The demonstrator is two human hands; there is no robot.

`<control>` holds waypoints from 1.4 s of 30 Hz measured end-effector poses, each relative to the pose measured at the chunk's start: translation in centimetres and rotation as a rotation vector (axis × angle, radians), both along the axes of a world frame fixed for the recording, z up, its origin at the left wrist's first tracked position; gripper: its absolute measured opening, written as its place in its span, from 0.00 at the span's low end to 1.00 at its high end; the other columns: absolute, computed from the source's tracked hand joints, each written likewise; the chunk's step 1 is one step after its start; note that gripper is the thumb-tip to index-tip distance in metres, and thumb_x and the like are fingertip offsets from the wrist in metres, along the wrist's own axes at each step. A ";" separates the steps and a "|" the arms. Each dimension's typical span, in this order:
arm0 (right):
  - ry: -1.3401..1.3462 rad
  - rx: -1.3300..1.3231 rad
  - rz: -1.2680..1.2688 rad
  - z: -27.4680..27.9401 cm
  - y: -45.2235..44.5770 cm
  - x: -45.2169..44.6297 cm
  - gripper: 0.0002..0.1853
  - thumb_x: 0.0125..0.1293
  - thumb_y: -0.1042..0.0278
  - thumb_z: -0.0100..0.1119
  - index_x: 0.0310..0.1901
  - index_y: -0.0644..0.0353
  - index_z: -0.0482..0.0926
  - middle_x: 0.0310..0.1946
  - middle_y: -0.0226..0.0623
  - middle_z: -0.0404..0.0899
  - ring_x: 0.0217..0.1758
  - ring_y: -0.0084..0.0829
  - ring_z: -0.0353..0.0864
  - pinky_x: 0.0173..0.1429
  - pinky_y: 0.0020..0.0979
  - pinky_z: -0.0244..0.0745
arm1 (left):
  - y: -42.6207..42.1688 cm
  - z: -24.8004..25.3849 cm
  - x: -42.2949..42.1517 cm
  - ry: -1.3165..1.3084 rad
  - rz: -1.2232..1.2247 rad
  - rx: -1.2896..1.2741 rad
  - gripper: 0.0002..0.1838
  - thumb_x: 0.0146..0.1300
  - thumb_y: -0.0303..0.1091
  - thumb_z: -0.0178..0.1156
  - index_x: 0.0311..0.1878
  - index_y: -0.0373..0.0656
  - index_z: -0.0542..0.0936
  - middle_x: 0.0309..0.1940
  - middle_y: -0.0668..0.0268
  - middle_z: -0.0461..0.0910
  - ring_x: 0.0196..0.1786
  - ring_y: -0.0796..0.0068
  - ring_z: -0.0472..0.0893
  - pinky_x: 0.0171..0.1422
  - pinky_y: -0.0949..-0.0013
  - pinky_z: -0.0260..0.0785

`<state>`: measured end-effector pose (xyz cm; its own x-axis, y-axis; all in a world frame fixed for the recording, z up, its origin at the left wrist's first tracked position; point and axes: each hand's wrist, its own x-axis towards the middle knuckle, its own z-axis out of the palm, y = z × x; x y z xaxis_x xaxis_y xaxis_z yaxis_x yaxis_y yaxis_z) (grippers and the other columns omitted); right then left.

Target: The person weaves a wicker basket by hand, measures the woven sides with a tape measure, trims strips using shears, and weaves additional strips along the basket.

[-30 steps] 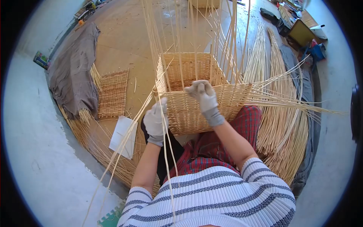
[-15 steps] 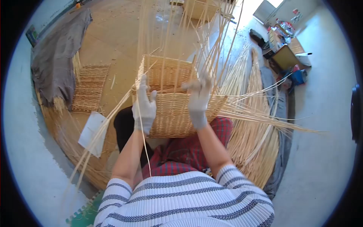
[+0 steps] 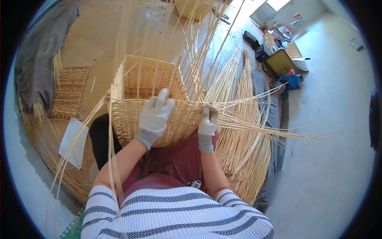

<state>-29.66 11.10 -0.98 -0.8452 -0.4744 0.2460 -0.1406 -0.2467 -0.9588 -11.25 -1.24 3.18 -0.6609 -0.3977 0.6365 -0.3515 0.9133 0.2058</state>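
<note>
At the person's lap, just above plaid cloth (image 3: pixel 171 167): one rectangular wicker basket (image 3: pixel 129 119), open at the top, its woven front wall towards the wearer. Pale upright rods stand along its sides, several blurred. Loose strands (image 3: pixel 238 126) fan out rightward from its front right corner; further long strands (image 3: pixel 73 137) trail from the left corner down to the floor. Left hand (image 3: pixel 153 117), in a pale glove with a grey cuff: laid on the outside of the front wall, below the rim, two fingers extended upward and slightly parted, the others not clearly told apart. Right hand (image 3: pixel 207 122), gloved likewise: at the front right corner, fingers bent, thumb raised beside them; whether they pinch rim or strand cannot be told. Left side of the floor: a flat woven panel (image 3: pixel 71 91), a white sheet (image 3: pixel 74 142) near its lower edge, and grey cloth (image 3: pixel 38 51) over a bundle of rods. Right side: long bundles of pale rods (image 3: pixel 242 159), dark cloth (image 3: pixel 273 115) alongside, and a blue item (image 3: pixel 294 81) farther up. Beyond the basket: a light brown box (image 3: pixel 193 8), partly cut off by the view's edge.
</note>
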 end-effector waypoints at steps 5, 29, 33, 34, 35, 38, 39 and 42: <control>0.686 0.140 -0.041 8.9 -6.6 -1.2 0.14 0.75 0.75 0.50 0.58 0.62 0.78 0.60 0.42 0.78 0.56 0.26 0.78 0.62 0.31 0.75 | 4.0 -1.3 -5.8 -0.424 0.090 0.291 0.41 0.64 0.28 0.57 0.80 0.57 0.55 0.66 0.42 0.68 0.43 0.54 0.82 0.50 0.56 0.76; 0.836 0.326 0.742 8.0 -8.6 23.1 0.17 0.64 0.62 0.66 0.55 0.49 0.83 0.39 0.41 0.86 0.39 0.45 0.86 0.40 0.41 0.82 | -7.8 -9.7 15.5 0.708 0.206 0.721 0.05 0.65 0.27 0.69 0.41 0.37 0.83 0.33 0.69 0.83 0.36 0.81 0.79 0.41 0.72 0.75; 1.046 0.385 0.749 7.1 -9.1 23.6 0.17 0.62 0.61 0.68 0.53 0.48 0.83 0.39 0.38 0.86 0.40 0.42 0.86 0.41 0.39 0.82 | -10.1 -1.9 17.0 0.458 -0.040 1.203 0.09 0.66 0.25 0.66 0.48 0.38 0.83 0.41 0.67 0.85 0.42 0.80 0.80 0.49 0.74 0.75; 1.056 0.389 0.746 6.8 -8.6 23.3 0.17 0.62 0.61 0.68 0.53 0.48 0.83 0.39 0.38 0.86 0.40 0.42 0.86 0.41 0.39 0.82 | -11.7 -2.0 16.7 0.497 -0.169 1.219 0.13 0.66 0.24 0.65 0.54 0.39 0.81 0.41 0.69 0.82 0.43 0.79 0.79 0.51 0.74 0.76; 1.021 0.355 0.714 6.6 -7.6 22.9 0.17 0.62 0.61 0.68 0.53 0.48 0.84 0.40 0.37 0.86 0.41 0.41 0.86 0.42 0.38 0.82 | -12.4 -0.4 16.3 0.441 -0.228 1.256 0.15 0.66 0.25 0.65 0.56 0.41 0.80 0.40 0.70 0.80 0.42 0.81 0.78 0.49 0.75 0.75; 0.750 0.313 0.579 5.7 -4.6 20.2 0.17 0.62 0.74 0.62 0.52 0.51 0.86 0.44 0.37 0.87 0.43 0.38 0.87 0.47 0.33 0.82 | -15.4 0.1 15.3 0.252 -0.359 1.354 0.18 0.65 0.28 0.67 0.57 0.44 0.79 0.37 0.73 0.75 0.39 0.83 0.75 0.45 0.77 0.74; 0.394 0.156 0.516 4.5 -4.6 19.2 0.18 0.61 0.79 0.59 0.52 0.55 0.86 0.45 0.38 0.87 0.42 0.32 0.86 0.47 0.29 0.82 | -16.2 -0.2 14.9 0.117 -0.422 1.407 0.19 0.64 0.30 0.69 0.57 0.46 0.79 0.36 0.74 0.73 0.37 0.85 0.73 0.43 0.78 0.73; -0.195 0.271 0.324 3.1 -7.1 14.3 0.15 0.74 0.75 0.54 0.59 0.66 0.80 0.47 0.37 0.86 0.47 0.30 0.85 0.48 0.31 0.82 | -15.7 -1.0 14.3 0.203 -0.468 1.473 0.18 0.62 0.29 0.70 0.54 0.47 0.79 0.34 0.75 0.72 0.34 0.88 0.70 0.37 0.81 0.68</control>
